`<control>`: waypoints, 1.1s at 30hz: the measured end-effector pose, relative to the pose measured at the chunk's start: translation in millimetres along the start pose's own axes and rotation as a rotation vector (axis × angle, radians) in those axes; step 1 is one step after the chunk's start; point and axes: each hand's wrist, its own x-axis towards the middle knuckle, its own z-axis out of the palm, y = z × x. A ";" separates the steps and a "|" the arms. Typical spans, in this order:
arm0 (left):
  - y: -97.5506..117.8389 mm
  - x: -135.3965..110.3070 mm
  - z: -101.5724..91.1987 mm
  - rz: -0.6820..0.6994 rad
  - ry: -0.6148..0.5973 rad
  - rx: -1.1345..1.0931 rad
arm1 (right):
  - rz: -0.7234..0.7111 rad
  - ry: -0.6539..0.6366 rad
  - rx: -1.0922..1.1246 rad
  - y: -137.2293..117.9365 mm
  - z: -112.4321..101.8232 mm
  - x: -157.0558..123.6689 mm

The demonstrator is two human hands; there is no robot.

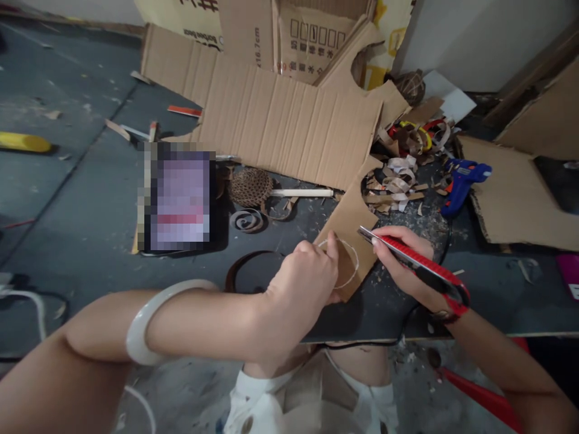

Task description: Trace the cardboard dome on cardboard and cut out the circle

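A small piece of cardboard [350, 232] lies near the table's front edge, with a white circle drawn on it and a curved cut-out in its upper right side. My left hand [303, 289] is closed on its lower left part, the index finger pressing on top inside the circle; the thumb is mostly hidden. In my right hand [407, 259] is a red and black utility knife [423, 265], its blade tip pointing up and left over the cardboard's right edge. Whether the blade touches the cardboard I cannot tell.
Large corrugated cardboard [289, 126] lies behind. A blurred-out phone [181, 199] stands left, near a coiled cardboard disc [251, 187]. Paper scraps [400, 181] and a blue glue gun [464, 184] are at right. A yellow handle [25, 142] lies far left.
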 end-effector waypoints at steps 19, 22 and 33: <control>-72.9 57.5 -18.8 0.202 0.025 -0.737 | 0.413 -0.058 0.612 25.8 7.0 6.2; -77.4 63.8 -19.6 0.259 -0.061 -1.065 | 0.390 0.007 0.558 29.4 7.5 7.5; -31.0 5.0 17.8 0.009 0.038 -1.646 | 0.378 0.172 0.582 35.4 4.0 13.0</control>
